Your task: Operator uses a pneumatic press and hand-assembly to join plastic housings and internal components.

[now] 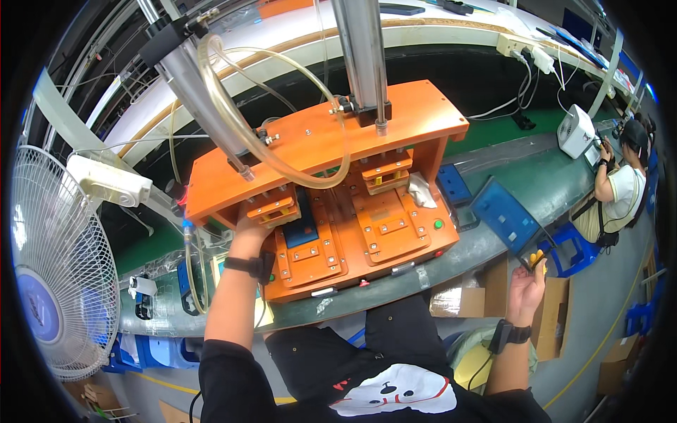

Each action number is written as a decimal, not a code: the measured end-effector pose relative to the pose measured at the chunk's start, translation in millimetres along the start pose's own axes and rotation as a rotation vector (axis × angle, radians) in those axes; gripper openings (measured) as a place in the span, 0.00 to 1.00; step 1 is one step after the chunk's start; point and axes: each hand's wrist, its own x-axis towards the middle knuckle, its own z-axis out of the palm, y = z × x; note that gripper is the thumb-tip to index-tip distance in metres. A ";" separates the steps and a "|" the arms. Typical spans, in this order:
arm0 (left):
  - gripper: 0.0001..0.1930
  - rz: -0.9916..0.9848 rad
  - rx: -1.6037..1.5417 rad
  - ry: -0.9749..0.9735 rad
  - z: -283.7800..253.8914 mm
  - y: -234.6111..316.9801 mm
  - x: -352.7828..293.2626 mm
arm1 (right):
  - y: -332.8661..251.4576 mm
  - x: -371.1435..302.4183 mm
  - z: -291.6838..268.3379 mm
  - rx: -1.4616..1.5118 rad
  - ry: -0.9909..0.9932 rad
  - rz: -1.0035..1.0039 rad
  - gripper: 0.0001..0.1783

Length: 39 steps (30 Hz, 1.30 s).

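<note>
Head view, right hand (pixel 525 290) pinching a blue panel (pixel 505 216), left hand (pixel 251 225) under orange press (pixel 402 116) (mostly hidden, cannot tell grip)

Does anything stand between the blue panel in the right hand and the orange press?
Yes: in this view, another blue panel lies on the bench between the press and the held panel.

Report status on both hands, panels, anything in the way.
Left hand inside press, grip hidden. Right hand holding blue panel out right. Second panel in press, left side. White wad on press, right side.
</note>
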 end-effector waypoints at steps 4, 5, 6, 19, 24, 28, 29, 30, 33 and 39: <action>0.18 0.095 0.073 0.086 -7.9 41.2 11.3 | 8.1 27.1 -55.2 0.046 0.250 0.049 0.12; 0.17 0.123 0.566 0.000 -20.9 54.8 13.6 | 14.3 35.5 -66.2 0.073 0.329 0.045 0.12; 0.17 0.134 0.562 -0.002 -31.1 72.7 15.6 | 19.0 48.3 -88.2 0.099 0.328 0.061 0.14; 0.25 -0.017 -0.238 0.139 -10.4 17.8 -15.6 | 123.8 147.7 -43.9 0.154 0.291 0.133 0.15; 0.21 -0.114 0.085 -0.163 -57.0 89.7 -5.5 | 111.9 158.3 -20.5 -0.290 0.306 0.214 0.15; 0.21 0.010 -0.296 0.005 -69.5 123.6 -61.2 | 57.7 152.1 -18.0 -1.078 0.133 0.415 0.22; 0.21 -0.004 -0.173 -0.042 -77.3 136.2 -76.1 | 54.3 155.3 -24.4 -1.083 0.151 0.415 0.22; 0.21 -0.009 -0.167 -0.019 -74.8 135.6 -91.4 | 53.1 157.7 -29.9 -1.331 0.086 0.159 0.22; 0.19 -0.036 -0.326 0.155 -51.3 134.7 -124.0 | 65.8 146.9 -18.5 -1.477 -0.104 -0.289 0.30; 0.19 -0.060 -0.504 0.264 -27.9 133.9 -134.5 | 93.3 124.9 23.0 -1.701 -0.298 -0.177 0.39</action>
